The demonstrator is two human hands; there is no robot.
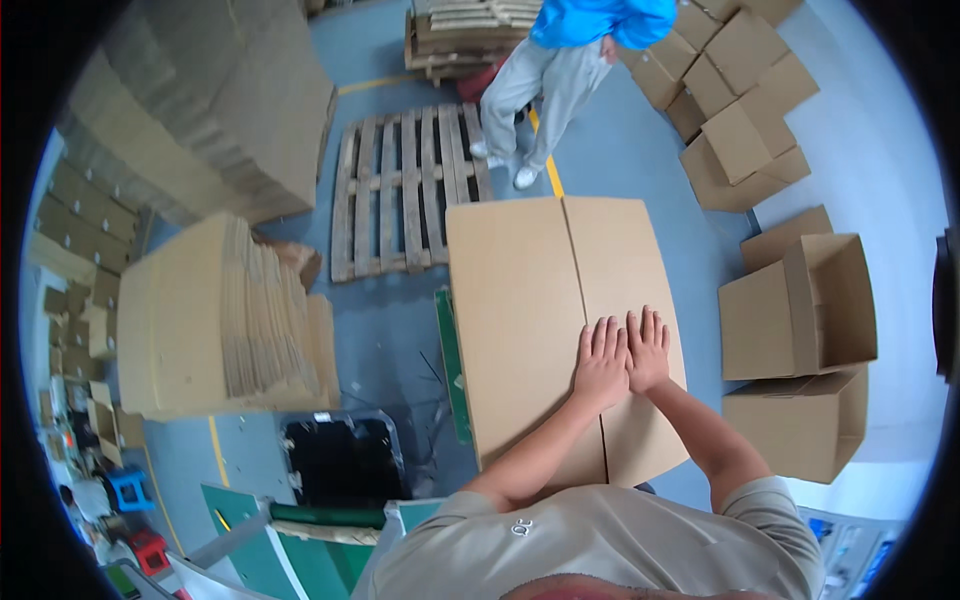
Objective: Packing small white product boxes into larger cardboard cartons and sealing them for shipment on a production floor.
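A large cardboard box (520,280) stands right in front of me, its two top flaps folded down so that they meet along a dark seam. My left hand (602,365) lies flat on the top, over the seam, fingers stretched toward the far side. Beside it, my right hand (648,350) presses flat on the right flap, fingers slightly apart. The hands touch or nearly touch along their inner edges. Neither holds anything. No tape shows on the seam.
Left stands a stack of flattened cartons (180,310), with a wooden pallet (400,185) beyond. Open boxes (760,320) line the right wall. A person in a blue top (590,25) stands past the box. A black bin (342,460) and green machine frame (300,560) are lower left.
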